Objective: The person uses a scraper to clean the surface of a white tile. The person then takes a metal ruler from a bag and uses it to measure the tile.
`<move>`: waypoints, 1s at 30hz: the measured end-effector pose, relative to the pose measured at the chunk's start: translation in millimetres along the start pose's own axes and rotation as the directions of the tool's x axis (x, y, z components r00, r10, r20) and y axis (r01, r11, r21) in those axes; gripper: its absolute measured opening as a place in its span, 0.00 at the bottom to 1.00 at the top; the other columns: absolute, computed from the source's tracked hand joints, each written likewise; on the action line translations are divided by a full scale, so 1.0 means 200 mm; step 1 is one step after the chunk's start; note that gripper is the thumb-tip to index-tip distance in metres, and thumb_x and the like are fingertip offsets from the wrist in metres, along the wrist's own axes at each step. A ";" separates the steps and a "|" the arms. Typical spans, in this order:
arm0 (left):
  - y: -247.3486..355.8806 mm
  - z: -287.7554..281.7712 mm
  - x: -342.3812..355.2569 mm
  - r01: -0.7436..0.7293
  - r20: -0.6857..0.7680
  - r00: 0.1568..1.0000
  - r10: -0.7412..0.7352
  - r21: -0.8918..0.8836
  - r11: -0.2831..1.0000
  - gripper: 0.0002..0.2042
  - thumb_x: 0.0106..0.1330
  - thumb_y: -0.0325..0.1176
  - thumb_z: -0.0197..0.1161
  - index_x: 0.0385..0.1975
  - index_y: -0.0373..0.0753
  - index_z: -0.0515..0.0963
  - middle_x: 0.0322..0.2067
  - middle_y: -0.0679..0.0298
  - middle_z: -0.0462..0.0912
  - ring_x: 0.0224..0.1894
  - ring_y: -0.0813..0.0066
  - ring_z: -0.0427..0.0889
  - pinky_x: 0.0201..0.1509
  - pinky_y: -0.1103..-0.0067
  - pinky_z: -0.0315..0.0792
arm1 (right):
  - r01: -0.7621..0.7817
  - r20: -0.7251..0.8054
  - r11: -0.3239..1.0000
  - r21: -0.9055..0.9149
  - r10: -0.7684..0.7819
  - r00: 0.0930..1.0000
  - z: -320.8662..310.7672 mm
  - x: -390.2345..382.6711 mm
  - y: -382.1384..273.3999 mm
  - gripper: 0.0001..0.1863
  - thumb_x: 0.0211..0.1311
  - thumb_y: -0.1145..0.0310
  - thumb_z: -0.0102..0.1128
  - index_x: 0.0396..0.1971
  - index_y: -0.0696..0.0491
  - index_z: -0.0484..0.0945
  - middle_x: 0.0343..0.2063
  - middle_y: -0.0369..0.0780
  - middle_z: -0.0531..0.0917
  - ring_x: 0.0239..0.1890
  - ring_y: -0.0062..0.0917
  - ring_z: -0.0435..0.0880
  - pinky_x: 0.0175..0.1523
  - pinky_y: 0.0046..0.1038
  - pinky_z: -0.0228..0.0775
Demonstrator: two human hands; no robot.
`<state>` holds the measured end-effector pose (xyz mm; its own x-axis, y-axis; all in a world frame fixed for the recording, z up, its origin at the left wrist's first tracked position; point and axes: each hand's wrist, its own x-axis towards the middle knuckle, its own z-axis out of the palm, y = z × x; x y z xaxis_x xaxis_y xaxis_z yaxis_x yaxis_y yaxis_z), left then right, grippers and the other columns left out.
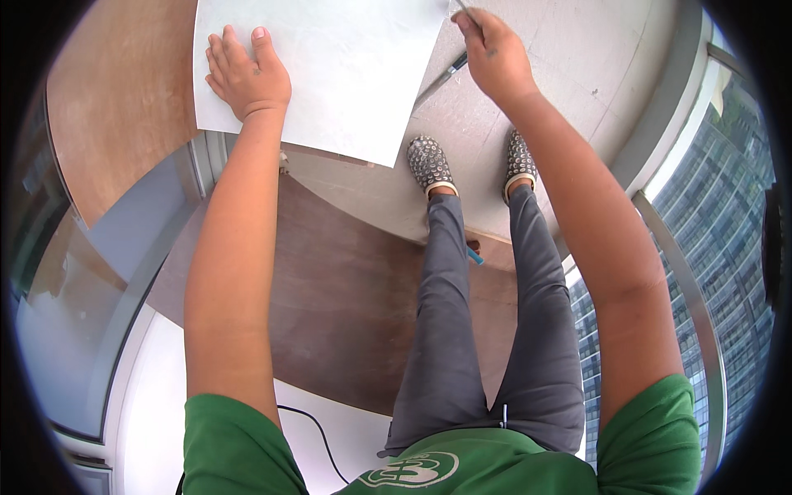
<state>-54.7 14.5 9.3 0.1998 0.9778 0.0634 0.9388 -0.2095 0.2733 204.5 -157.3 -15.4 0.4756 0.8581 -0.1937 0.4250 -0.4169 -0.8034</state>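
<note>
My left hand (250,76) lies flat with its fingers spread on a large white sheet (338,91), near the sheet's left side. At the sheet's upper right corner my right hand (497,58) is closed in a pinch round a thin grey stick (467,11). Only a short length of that stick shows, so its exact kind is unclear; its tip is close to the sheet's edge. Below the right hand, a long slim tool with a dark handle (455,63) lies slanted on the floor, partly hidden by the sheet.
My shoes (430,161) stand on pale floor tiles (569,74). Brown boards lie at left (124,91) and under my legs (346,289). A small blue object (474,256) is between my legs. A black cable (313,421) runs at lower left. Windows (709,190) line the right.
</note>
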 end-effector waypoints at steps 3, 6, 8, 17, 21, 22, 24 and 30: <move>0.01 0.00 0.01 -0.009 0.013 1.000 0.009 0.008 1.000 0.36 0.76 0.60 0.39 0.75 0.40 0.57 0.77 0.52 0.52 0.81 0.57 0.44 0.82 0.56 0.34 | 0.050 -0.048 0.996 0.078 -0.046 0.998 0.03 0.05 0.02 0.10 0.73 0.69 0.52 0.41 0.60 0.79 0.38 0.57 0.82 0.45 0.56 0.80 0.50 0.45 0.73; 0.00 0.00 0.00 -0.030 -0.029 0.999 0.030 0.007 1.000 0.35 0.76 0.59 0.41 0.73 0.38 0.61 0.76 0.49 0.54 0.80 0.54 0.48 0.81 0.56 0.37 | 0.131 -0.046 0.987 -0.098 -0.136 0.990 0.11 -0.12 0.03 0.10 0.71 0.68 0.55 0.47 0.53 0.81 0.41 0.47 0.83 0.47 0.46 0.82 0.53 0.43 0.76; -0.02 -0.01 0.01 -0.031 0.002 1.000 0.031 0.029 0.999 0.36 0.76 0.59 0.40 0.75 0.39 0.58 0.77 0.50 0.52 0.80 0.55 0.45 0.81 0.55 0.35 | 0.176 0.071 0.980 -0.097 -0.170 0.983 0.18 -0.32 0.05 0.10 0.64 0.74 0.58 0.44 0.52 0.80 0.38 0.44 0.82 0.46 0.41 0.81 0.54 0.40 0.76; -0.01 0.01 0.00 -0.037 -0.025 0.999 0.037 0.004 0.999 0.35 0.76 0.58 0.41 0.73 0.37 0.61 0.76 0.49 0.54 0.80 0.54 0.48 0.81 0.57 0.38 | 0.219 0.538 0.975 0.033 -0.202 0.819 0.30 -1.09 -0.09 0.13 0.56 0.77 0.60 0.42 0.50 0.79 0.36 0.40 0.77 0.43 0.39 0.76 0.50 0.39 0.71; -0.02 -0.02 0.00 -0.022 -0.021 1.000 0.022 -0.002 1.000 0.36 0.76 0.58 0.41 0.73 0.36 0.61 0.76 0.49 0.54 0.80 0.54 0.48 0.81 0.56 0.37 | 0.028 0.215 0.993 0.114 -0.052 0.975 0.18 -0.82 -0.12 0.13 0.60 0.76 0.58 0.45 0.53 0.79 0.39 0.46 0.79 0.45 0.45 0.78 0.51 0.43 0.74; -0.02 -0.01 0.00 -0.022 -0.008 1.000 0.022 0.000 1.000 0.36 0.76 0.58 0.41 0.74 0.37 0.60 0.77 0.49 0.53 0.80 0.54 0.47 0.81 0.56 0.36 | -0.001 0.154 0.998 0.069 -0.009 0.988 0.16 -0.70 -0.09 0.12 0.62 0.75 0.58 0.45 0.54 0.79 0.40 0.47 0.79 0.45 0.46 0.79 0.50 0.43 0.74; -0.01 -0.01 0.01 -0.022 0.015 1.000 0.022 0.001 1.000 0.36 0.76 0.59 0.40 0.75 0.37 0.58 0.77 0.50 0.52 0.80 0.54 0.44 0.81 0.55 0.35 | -0.031 0.090 1.000 -0.003 0.031 0.995 0.09 -0.48 -0.07 0.10 0.66 0.73 0.58 0.46 0.54 0.79 0.40 0.47 0.81 0.45 0.46 0.80 0.49 0.45 0.74; -0.02 0.00 0.00 -0.027 -0.022 0.999 0.027 -0.018 0.999 0.36 0.75 0.59 0.42 0.73 0.37 0.61 0.76 0.49 0.54 0.80 0.55 0.47 0.81 0.57 0.37 | 0.104 0.221 0.982 -0.156 -0.068 0.973 0.13 -0.52 -0.07 0.07 0.63 0.73 0.58 0.40 0.52 0.79 0.37 0.44 0.80 0.42 0.43 0.80 0.47 0.42 0.74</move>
<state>-57.7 15.2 9.0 0.2184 0.9715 0.0918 0.9281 -0.2358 0.2882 129.0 -233.7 1.9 0.2637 0.9295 -0.2580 0.5872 -0.3669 -0.7215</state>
